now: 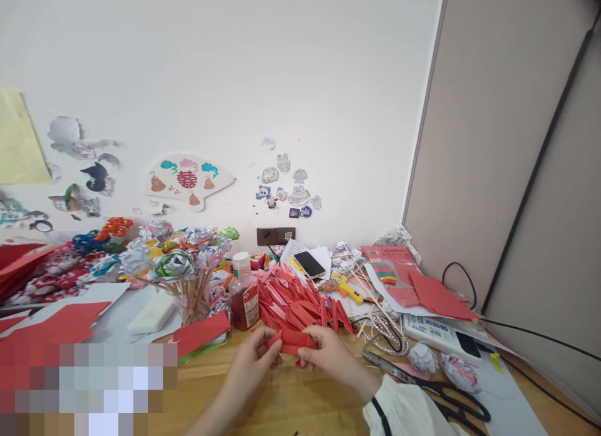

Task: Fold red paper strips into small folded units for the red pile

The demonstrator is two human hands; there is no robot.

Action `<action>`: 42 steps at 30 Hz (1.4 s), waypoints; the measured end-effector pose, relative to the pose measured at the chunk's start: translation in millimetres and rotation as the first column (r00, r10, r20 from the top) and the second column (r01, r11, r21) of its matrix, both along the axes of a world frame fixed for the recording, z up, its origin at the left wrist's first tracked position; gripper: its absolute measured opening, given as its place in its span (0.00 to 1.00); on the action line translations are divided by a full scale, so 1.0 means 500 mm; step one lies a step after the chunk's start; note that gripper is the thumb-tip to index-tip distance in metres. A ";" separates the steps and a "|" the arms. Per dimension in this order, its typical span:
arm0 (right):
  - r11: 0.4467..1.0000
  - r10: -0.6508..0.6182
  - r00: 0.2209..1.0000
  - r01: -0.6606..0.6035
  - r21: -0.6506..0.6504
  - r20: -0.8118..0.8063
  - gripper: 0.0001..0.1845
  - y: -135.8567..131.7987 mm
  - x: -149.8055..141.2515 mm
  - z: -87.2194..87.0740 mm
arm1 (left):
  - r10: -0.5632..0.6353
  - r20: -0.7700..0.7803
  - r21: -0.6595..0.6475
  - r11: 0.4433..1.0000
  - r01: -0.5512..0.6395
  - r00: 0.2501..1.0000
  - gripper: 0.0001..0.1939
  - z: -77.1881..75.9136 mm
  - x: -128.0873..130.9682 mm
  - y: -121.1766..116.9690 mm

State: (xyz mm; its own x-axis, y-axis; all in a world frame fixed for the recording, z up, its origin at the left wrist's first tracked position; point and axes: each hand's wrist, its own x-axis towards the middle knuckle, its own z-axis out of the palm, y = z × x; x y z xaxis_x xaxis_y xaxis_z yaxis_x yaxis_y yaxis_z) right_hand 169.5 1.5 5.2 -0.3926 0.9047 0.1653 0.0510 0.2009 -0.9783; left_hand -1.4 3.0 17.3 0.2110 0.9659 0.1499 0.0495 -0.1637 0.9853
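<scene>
Centre stage, the folded red paper (295,341) is over the near part of the wooden table (211,395), left hand (259,353) and right hand (325,349) each pinching an end, apparently to keep its creases pressed. Just beyond sits a heap of red strips (295,298), seemingly kept close for easy reach; scissors (439,389) lie by the right sleeve (404,406), handles conveniently nearest the person.

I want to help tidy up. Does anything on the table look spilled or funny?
I see no spill; the clear bottle with dark red contents stands upright. But a black-screened phone lies slanted on white paper sheets, behind the heap of folded red paper pieces. It looks odd amid all that paper.
</scene>
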 end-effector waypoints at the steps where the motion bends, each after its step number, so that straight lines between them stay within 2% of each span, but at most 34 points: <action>1: 1.000 0.009 1.000 -0.009 -0.008 0.010 0.14 0.000 0.000 0.000 | -0.007 -0.021 0.034 0.999 0.007 1.000 0.15 -0.001 0.001 -0.001; 3: 0.999 0.034 0.999 -0.034 -0.018 0.019 0.15 0.001 0.002 -0.002 | -0.039 -0.058 0.055 0.998 0.042 0.998 0.15 -0.003 0.000 -0.001; 6: 0.998 0.059 0.998 -0.059 -0.013 0.014 0.17 0.008 0.004 -0.008 | -0.091 -0.075 0.018 0.996 0.093 0.993 0.16 -0.008 -0.002 0.004; 13: 0.993 0.112 0.984 -0.117 -0.030 -0.136 0.22 0.012 0.009 -0.002 | -0.110 0.055 -0.109 0.987 0.115 0.992 0.21 -0.005 -0.010 0.013; 19: 0.998 0.055 0.974 -0.057 -0.001 -0.218 0.18 0.001 0.007 0.011 | -0.054 0.249 -0.199 0.974 0.106 0.967 0.18 0.013 -0.009 -0.001; 24: 0.998 -0.024 0.987 0.033 0.053 -0.159 0.14 -0.001 0.006 0.005 | -0.059 0.267 -0.202 0.973 0.116 0.962 0.14 0.026 -0.005 -0.014; 29: 0.988 -0.040 0.997 0.048 0.144 -0.059 0.13 -0.003 0.005 -0.001 | -0.097 0.168 -0.230 0.964 0.135 0.981 0.18 0.018 -0.003 -0.005; 33: 0.980 -0.062 0.998 0.055 0.193 0.028 0.12 -0.014 0.006 0.012 | -0.091 0.074 -0.230 0.968 0.106 0.993 0.20 0.009 -0.002 0.003; 38: 0.976 -0.034 0.999 0.024 0.217 0.043 0.12 -0.024 0.001 0.024 | -0.087 -0.045 -0.124 0.989 0.081 0.995 0.19 0.013 0.006 -0.008; 42: 0.970 -0.079 0.980 0.033 0.241 0.183 0.12 -0.017 -0.008 0.009 | -0.105 -0.113 -0.032 0.994 0.102 0.988 0.16 0.012 0.015 -0.019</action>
State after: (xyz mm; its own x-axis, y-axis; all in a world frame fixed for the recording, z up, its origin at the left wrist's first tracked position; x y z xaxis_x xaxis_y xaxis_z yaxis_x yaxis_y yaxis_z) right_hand 165.6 -7.2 9.8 -0.3870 0.8705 0.3041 0.2492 0.4162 -0.8744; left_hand 6.1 -6.4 23.5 0.3241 0.9413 0.0946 0.1458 -0.1485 0.9781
